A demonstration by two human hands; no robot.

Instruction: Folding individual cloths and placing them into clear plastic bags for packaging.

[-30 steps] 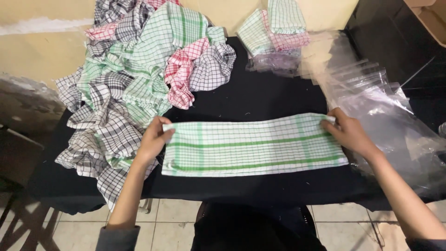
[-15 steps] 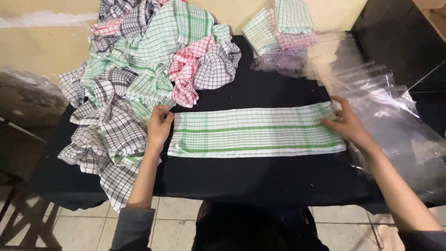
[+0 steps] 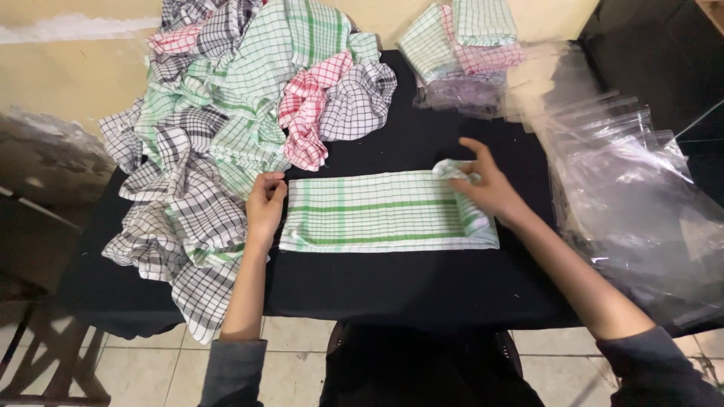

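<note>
Head view, work surface: black counter (image 3: pixel 422 286), seen from above, with tiled floor below its near edge.
Head view, item in hand: green-striped white dish towel (image 3: pixel 377 212), folded into a long band, lying flat across the middle of the counter, between the two hands.
Head view, left hand (image 3: pixel 264 207): fingers curled together, resting on the left short end of the towel and holding that end down; forearm runs back toward the near edge.
Head view, right hand (image 3: pixel 486 187): fingers pinching the right end of the towel, which is lifted off the counter and bunched back over the band; index finger extended, thumb hidden under the cloth.
Head view, unfolded stock: heap of checked towels (image 3: pixel 226 113) in green, black and red on white, piled on the left and far part of the counter, spilling over its left edge; just beside the left hand.
Head view, folded stock: stack of folded towels (image 3: pixel 467 38), green and pink, at the far edge, well apart from the hands.
Head view, packaging: clear plastic bags (image 3: pixel 633 188), overlapping, on the right side of the counter, near the right forearm.
</note>
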